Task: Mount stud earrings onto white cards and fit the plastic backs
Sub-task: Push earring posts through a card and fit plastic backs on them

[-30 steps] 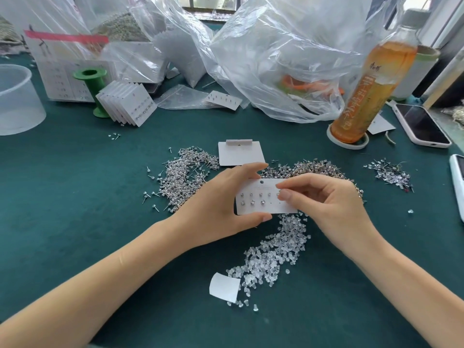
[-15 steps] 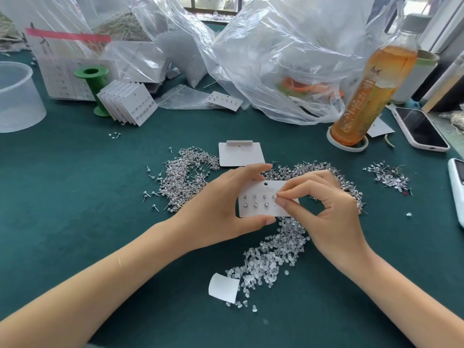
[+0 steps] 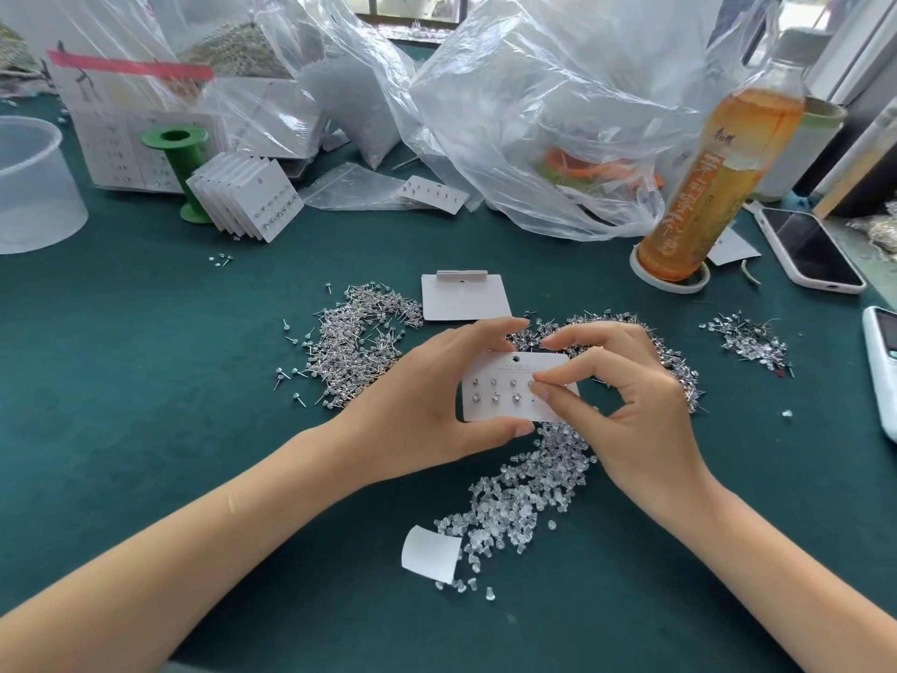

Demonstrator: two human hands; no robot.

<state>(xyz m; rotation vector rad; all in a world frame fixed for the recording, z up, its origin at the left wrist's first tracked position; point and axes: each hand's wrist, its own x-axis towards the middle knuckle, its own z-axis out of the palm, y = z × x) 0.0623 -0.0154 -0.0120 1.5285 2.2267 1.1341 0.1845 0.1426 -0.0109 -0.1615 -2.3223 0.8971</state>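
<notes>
The left hand (image 3: 417,405) held the white card (image 3: 505,395) edgewise in its grip; the right hand (image 3: 626,405) pinched a stud at the card's right side.

The table (image 3: 121,381) wears a matt teal cloth, felt-like and a bit fuzzy. The card (image 3: 505,376) looks like plain matt white paperboard, same as the blank card (image 3: 463,298) lying behind it. Stud earrings (image 3: 359,342) are shiny silvery metal with glinty clear stones. The plastic backs (image 3: 529,493) are clear, glossy plastic. The bags (image 3: 558,114) are thin crinkly see-through film, quite shiny. The bottle (image 3: 713,182) is smooth clear plastic, and the spool (image 3: 182,162) is glossy green plastic.
</notes>
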